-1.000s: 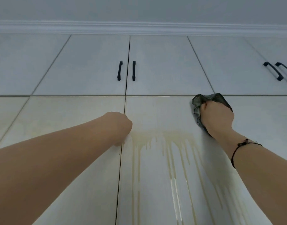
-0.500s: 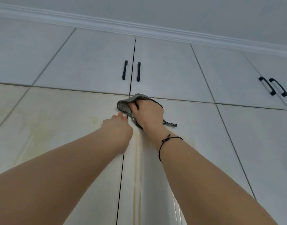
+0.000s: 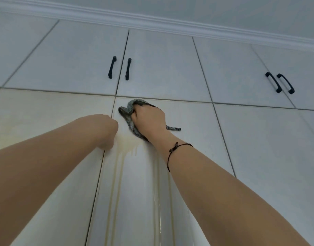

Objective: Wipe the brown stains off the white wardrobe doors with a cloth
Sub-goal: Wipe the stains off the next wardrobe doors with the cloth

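My right hand (image 3: 150, 121) grips a bunched grey cloth (image 3: 128, 110) and presses it against the top left corner of the white lower wardrobe door (image 3: 188, 139). Just below the cloth lies a brown stain (image 3: 127, 142), with thin drips (image 3: 117, 176) running down the door. My left hand (image 3: 107, 131) rests at the seam between the two lower doors, beside the stain. Its fingers are hidden behind the back of the hand. The left lower door (image 3: 51, 110) shows a faint yellowish tint.
Above are upper cabinet doors with two pairs of black handles (image 3: 119, 68) (image 3: 280, 83). White crown moulding (image 3: 170, 22) runs along the ceiling. Another lower door (image 3: 268, 148) lies to the right.
My right hand swept the cloth from the door's right edge to its top left corner, then slid slightly down and right. The left hand's fingers, briefly visible, are hidden again.
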### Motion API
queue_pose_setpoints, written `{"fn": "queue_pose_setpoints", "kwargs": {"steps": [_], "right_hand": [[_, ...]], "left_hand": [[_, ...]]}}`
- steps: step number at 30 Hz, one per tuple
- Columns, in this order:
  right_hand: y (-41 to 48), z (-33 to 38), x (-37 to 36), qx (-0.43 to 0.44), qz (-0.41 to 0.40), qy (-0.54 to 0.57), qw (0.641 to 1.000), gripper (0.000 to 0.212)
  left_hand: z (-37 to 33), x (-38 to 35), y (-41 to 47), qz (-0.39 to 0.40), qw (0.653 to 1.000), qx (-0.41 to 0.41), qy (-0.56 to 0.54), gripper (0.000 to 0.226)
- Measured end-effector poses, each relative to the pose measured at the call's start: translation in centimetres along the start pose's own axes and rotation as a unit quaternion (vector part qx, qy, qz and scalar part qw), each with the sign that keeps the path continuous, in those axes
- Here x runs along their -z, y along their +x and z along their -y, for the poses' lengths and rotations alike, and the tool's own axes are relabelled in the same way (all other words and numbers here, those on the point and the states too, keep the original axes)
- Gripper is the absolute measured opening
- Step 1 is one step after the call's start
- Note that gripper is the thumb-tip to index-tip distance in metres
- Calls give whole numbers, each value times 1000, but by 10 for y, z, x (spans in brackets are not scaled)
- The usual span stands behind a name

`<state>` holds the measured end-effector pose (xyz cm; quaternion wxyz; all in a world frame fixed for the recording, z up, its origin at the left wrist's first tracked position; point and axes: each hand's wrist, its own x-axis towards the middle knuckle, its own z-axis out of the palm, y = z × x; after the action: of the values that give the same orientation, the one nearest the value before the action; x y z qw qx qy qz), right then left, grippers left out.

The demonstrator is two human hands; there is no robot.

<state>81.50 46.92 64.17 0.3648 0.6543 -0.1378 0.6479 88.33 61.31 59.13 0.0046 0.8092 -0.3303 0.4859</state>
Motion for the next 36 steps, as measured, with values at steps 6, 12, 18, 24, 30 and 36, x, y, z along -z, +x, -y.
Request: {"fn": "queue_pose_setpoints", "kwargs": {"steps": [6, 12, 18, 24, 30, 36], "right_hand": [[-25, -95, 22, -138, -62, 1, 988, 24], [-57, -171, 36, -216, -108, -57, 969, 22], [-101, -173, 45, -240, -80, -61, 965, 26], [-185, -131, 61, -190, -38, -62, 979, 16], [-255, -103, 75, 112, 20, 7, 994, 27], [-172, -140, 57, -154, -42, -47, 986, 21]], "left_hand": [[-14, -21, -9, -19, 996, 52, 77, 59], [-14, -36, -12, -56, 993, 66, 77, 88], [-16, -39, -10, -46, 994, 69, 69, 84], [-18, -38, -18, -36, 996, 77, 35, 92], [-21, -38, -25, -17, 996, 73, 37, 87], [-22, -43, -29, -21, 995, 59, 74, 81]]}}
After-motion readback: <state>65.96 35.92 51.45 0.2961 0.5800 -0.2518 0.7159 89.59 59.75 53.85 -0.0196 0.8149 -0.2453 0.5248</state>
